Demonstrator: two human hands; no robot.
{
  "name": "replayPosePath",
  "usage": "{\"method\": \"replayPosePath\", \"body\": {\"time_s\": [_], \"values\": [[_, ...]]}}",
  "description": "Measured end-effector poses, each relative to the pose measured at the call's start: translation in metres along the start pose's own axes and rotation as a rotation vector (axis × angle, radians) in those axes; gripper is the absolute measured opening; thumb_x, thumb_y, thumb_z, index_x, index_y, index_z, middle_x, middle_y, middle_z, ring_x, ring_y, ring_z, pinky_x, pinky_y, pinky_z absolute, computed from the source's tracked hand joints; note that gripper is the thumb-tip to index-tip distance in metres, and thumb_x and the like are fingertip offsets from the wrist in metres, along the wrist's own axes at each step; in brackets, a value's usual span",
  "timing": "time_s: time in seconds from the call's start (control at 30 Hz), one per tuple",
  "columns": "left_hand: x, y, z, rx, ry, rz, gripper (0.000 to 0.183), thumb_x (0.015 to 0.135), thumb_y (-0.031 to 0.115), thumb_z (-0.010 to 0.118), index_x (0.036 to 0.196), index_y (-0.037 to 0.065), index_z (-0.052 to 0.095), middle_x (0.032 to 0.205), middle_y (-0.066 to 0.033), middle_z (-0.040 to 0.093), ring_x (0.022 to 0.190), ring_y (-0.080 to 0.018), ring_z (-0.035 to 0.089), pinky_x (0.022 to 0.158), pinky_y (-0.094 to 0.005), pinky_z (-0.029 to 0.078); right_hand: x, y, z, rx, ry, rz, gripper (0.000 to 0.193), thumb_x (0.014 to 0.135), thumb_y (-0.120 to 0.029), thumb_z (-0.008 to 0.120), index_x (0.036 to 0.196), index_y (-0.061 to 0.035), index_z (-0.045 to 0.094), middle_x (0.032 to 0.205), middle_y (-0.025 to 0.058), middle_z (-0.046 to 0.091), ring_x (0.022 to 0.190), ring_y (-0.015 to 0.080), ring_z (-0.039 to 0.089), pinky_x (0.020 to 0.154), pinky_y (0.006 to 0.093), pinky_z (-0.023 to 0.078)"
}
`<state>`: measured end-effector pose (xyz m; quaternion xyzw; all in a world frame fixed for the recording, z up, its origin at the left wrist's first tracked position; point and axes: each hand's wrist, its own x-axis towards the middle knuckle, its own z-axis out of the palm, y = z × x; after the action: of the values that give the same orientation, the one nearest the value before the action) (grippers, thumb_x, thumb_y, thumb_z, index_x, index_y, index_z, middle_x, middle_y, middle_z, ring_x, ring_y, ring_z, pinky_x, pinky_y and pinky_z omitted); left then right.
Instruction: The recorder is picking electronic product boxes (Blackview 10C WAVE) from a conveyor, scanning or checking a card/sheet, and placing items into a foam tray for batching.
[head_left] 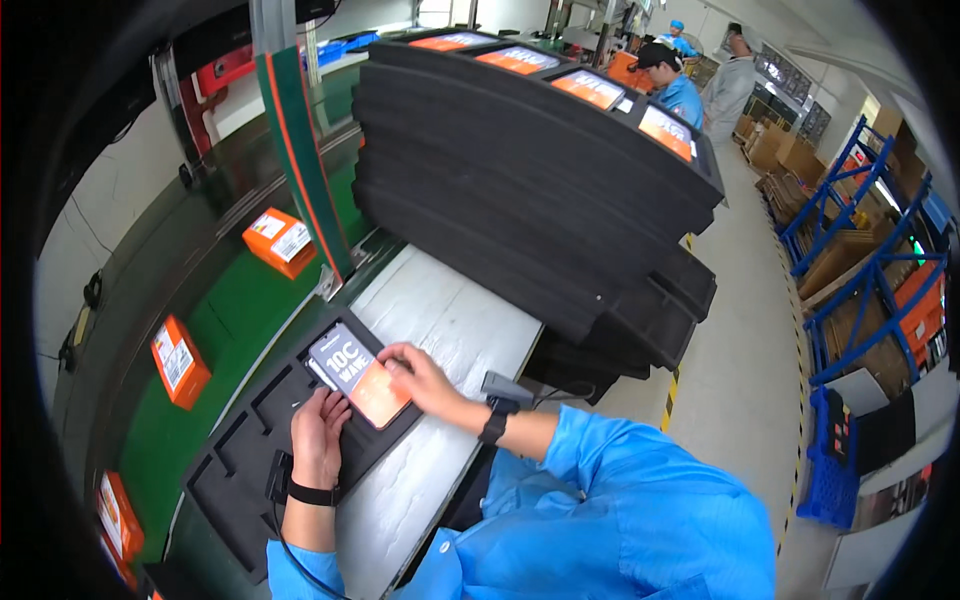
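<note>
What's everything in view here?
Rectangular workbench: one, white-topped, centre
Rectangular foam tray: one, black, on workbench
Flat phone-shaped item: one, grey and orange, in tray
Tall foam-tray stack: one, black, beyond workbench
Similar flat items: four, orange-printed, atop stack
Conveyor belt: one, green, left
Small cardboard boxes: at least four, orange, on belt
Striped post: one, green, upper left
Metal racks: several, blue, right
Plastic crate: one, blue, lower right
Workers: at least three, blue or pale clothes, background
Left hand: one, bare, at item's left edge
Right hand: one, bare, at item's right edge
</note>
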<state>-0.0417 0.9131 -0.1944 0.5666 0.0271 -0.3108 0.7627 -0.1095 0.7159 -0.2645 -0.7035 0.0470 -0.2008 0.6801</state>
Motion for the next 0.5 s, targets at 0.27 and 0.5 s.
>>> {"method": "replayPosePath", "body": {"time_s": [0.27,0.5], "values": [[0.023,-0.029,0.007,0.310,-0.030,0.141,0.028,0.099,0.017,0.043,0.096,-0.002,0.064,0.084,-0.0087,0.068,0.066,-0.0140,0.065,0.058,-0.0239,0.050,-0.012,-0.008,-0.002,0.277,0.003,0.037,0.021,0.097,-0.016,0.050,0.114,-0.0035,0.053,0.112,0.0041,0.058,0.106,0.0131,0.053,0.096,0.0298,0.042],[-0.001,0.003,0.002,-0.002,0.025,0.311,0.029,0.098,0.017,0.048,0.117,-0.002,0.060,0.106,-0.0064,0.066,0.091,-0.0120,0.064,0.075,-0.0237,0.052,0.042,-0.034,-0.046,-0.137,-0.232,-0.112,0.023,0.090,-0.009,0.057,0.112,-0.0031,0.061,0.108,0.0062,0.065,0.098,0.0144,0.060,0.087,0.0301,0.049]]}}
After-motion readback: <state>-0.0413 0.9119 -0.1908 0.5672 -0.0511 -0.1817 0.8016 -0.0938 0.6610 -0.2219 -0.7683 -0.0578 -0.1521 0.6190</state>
